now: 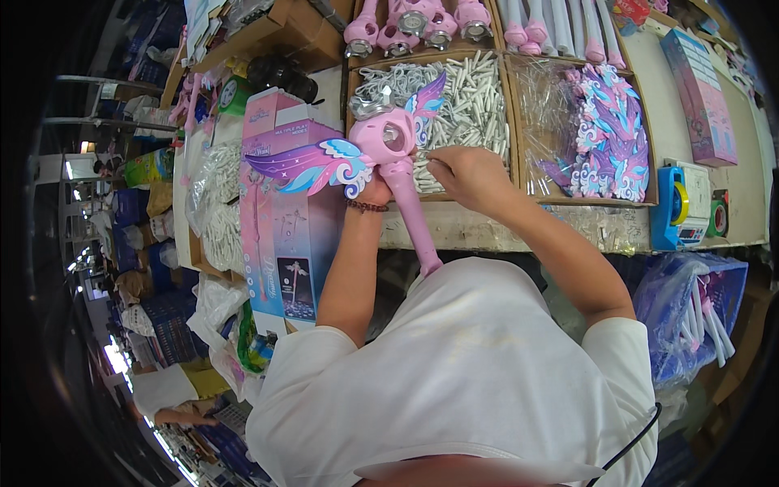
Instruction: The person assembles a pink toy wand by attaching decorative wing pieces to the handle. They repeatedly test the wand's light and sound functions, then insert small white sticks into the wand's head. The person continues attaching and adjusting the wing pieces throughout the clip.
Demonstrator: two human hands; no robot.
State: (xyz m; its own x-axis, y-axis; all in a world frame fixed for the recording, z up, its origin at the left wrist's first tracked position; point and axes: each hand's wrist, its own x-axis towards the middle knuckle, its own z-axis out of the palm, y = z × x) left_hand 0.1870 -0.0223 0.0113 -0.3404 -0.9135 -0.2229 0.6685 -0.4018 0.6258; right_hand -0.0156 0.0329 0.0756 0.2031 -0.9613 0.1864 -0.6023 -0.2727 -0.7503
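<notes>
A pink toy wand is gripped in my left hand, which closes round it from beneath, below its round open-framed head. Its handle slants down to my shirt. A purple-and-blue wing spreads from the left of the head, and a smaller-looking wing rises on the right. My right hand is closed, thumb and fingers pinched, just right of the wand; anything between the fingertips is hidden. Behind it lies a cardboard tray of small white sticks and bagged grey-white pieces.
Loose wings fill the compartment on the right. Pink wand heads and pale handles lie behind. A printed box stands left; a tape dispenser is at right. A blue crate sits below the table.
</notes>
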